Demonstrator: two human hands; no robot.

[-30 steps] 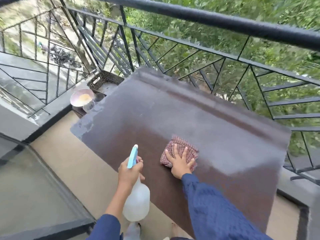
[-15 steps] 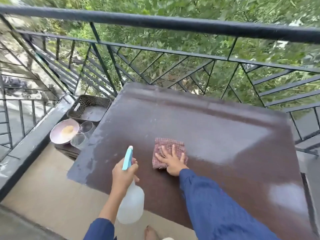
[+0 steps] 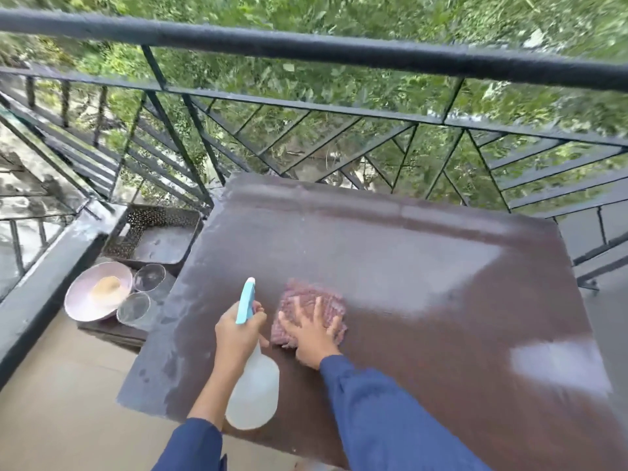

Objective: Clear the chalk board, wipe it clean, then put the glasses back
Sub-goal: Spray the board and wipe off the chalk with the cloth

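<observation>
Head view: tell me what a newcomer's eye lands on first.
The big brown board fills the middle, where the right hand presses a checked cloth flat. Just left of it the left hand grips a spray bottle; off the board's left edge sit a pink bowl and two glasses.

loc: balcony, outdrs | evid: blk metal railing (image 3: 339, 51), trees (image 3: 373, 11) beyond & below | beige floor (image 3: 68, 402)

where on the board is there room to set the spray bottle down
The board is bare from the cloth under the right hand out to its right edge, and along the far edge by the railing. Its near left corner, beside the spray bottle, is bare. Crowded: bowl, two glasses and tray, left of the board.
</observation>
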